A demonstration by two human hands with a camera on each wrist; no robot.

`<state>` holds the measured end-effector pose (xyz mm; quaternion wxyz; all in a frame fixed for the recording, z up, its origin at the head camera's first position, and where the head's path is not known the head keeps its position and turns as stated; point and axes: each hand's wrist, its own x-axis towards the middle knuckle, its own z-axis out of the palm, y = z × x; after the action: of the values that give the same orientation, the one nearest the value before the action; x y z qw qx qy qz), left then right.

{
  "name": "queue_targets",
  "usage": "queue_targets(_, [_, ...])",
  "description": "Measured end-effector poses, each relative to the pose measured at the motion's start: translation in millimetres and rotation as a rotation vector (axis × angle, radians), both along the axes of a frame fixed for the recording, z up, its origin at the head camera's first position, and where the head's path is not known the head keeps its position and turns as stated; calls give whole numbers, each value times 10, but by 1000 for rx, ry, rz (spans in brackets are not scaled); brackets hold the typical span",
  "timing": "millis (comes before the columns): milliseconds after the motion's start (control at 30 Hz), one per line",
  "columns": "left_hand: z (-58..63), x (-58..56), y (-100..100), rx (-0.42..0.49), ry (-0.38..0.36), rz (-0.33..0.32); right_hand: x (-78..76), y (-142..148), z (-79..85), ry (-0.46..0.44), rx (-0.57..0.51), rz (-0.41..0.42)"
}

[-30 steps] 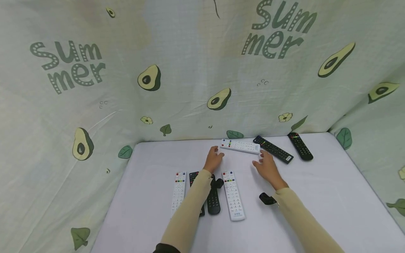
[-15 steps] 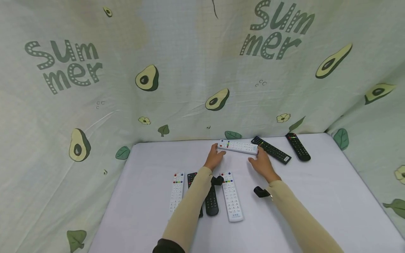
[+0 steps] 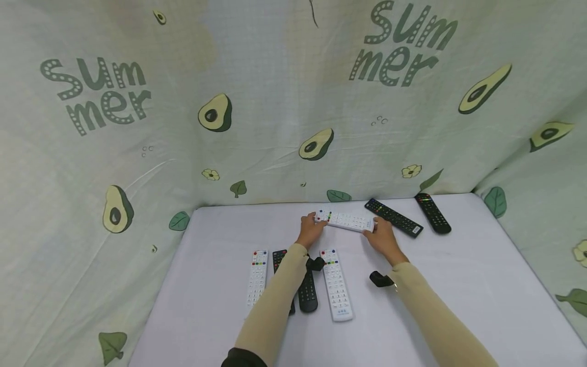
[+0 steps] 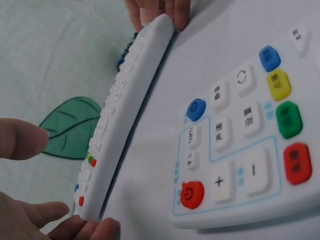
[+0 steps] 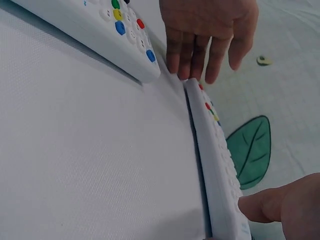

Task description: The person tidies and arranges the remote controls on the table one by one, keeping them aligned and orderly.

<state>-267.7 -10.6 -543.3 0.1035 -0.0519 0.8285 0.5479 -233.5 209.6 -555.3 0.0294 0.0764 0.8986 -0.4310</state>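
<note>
A white remote control (image 3: 346, 220) lies crosswise near the back of the table between both hands. My left hand (image 3: 310, 231) is at its end with the red and blue buttons. In the left wrist view some fingertips (image 4: 106, 229) touch that end, while another finger (image 4: 22, 139) is held apart above. The right hand (image 3: 382, 239) holds the opposite end, its thumb (image 5: 260, 205) on the button face. Another white remote (image 3: 337, 285) lies lengthwise nearer me, large in the left wrist view. The left forearm partly covers two black remotes, one of them (image 3: 308, 293) beside it.
Further left lies a white remote (image 3: 257, 278). A black remote (image 3: 394, 218) lies slanted just beyond the right hand, and another black one (image 3: 433, 213) is at the back right. Printed cloth (image 3: 266, 102) hangs behind the table's back edge.
Both hands have come to the ends of the crosswise white remote, the right one moving left to reach it. That remote has shifted slightly toward me over the last half second.
</note>
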Motion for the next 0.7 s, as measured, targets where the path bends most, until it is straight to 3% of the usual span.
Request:
queue_targets(133, [-9, 30, -11, -5, -2, 21, 45, 4, 3, -11, -47, -23])
queue_targets(400, [-123, 62, -48, 91, 8, 39, 285, 38, 79, -35, -178, -94])
queue_targets(700, [-18, 257, -68, 140, 36, 39, 637, 130, 125, -21, -255, -94])
